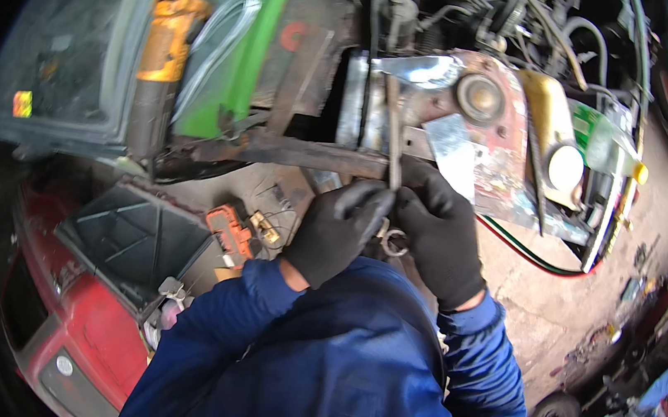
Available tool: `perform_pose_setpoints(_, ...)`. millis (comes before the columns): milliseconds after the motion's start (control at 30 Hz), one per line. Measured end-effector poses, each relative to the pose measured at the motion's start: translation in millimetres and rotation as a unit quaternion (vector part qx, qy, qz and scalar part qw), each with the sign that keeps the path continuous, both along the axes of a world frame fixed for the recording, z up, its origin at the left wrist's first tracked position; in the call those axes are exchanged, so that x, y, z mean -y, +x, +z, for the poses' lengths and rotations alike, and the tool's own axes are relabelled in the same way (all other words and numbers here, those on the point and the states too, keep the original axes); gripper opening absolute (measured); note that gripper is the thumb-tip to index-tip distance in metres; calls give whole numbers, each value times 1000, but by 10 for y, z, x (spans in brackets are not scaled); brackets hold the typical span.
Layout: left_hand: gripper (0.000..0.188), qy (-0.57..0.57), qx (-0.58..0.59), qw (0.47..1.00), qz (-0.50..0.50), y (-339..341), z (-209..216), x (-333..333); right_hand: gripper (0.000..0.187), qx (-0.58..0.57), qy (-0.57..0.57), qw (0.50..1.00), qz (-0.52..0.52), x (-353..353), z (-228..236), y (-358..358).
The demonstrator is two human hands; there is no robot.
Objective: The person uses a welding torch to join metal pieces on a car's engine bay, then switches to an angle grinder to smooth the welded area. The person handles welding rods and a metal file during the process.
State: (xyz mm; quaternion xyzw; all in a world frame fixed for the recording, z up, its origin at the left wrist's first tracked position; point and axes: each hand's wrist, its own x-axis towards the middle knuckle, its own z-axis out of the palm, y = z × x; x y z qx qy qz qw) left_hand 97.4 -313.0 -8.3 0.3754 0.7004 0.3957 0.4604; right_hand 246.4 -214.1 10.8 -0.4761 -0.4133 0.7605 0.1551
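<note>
Both my hands, in black gloves, meet at the edge of a vehicle's opened engine bay. My left hand (340, 224) is closed, its fingertips pressed round a long narrow metal bar (395, 128). My right hand (439, 234) is curled closed at the same spot, against the bar's near end. The bar points away from me over the bodywork. Below the fingers a metal ring-shaped end (395, 243) shows; the gloves hide whether it joins the bar. Right of the bar lies a bare sheet-metal piece (450, 149) on the worn inner wing (506, 134).
An orange angle grinder (167, 50) with a red disc lies at left beside a green panel (266, 46). A rusty metal edge (299, 154) runs before me. A yellowed reservoir (542, 109) stands right, hoses (537, 254) below. An orange tool (229, 233) rests lower left near a red car (98, 330).
</note>
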Motion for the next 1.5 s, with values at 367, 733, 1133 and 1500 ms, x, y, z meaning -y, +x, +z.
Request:
perform_pose_setpoints(367, 66, 156, -330, 905, -218, -45, 39, 154, 34, 27, 127, 990, 52, -49, -69, 44)
perform_pose_setpoints(733, 39, 173, -425, 849, -262, 22, -51, -107, 42, 85, 148, 985, 32, 59, 387, 845)
perform_pose_setpoints(1133, 32, 252, -297, 898, -206, 79, -22, -119, 44, 588, 536, 606, -10, -1013, -263, 2625)
perform_pose_setpoints(1500, 40, 308, -237, 905, -175, -43, -233, -125, 47, 599, 436, 671, -32, -1231, -728, 2945)
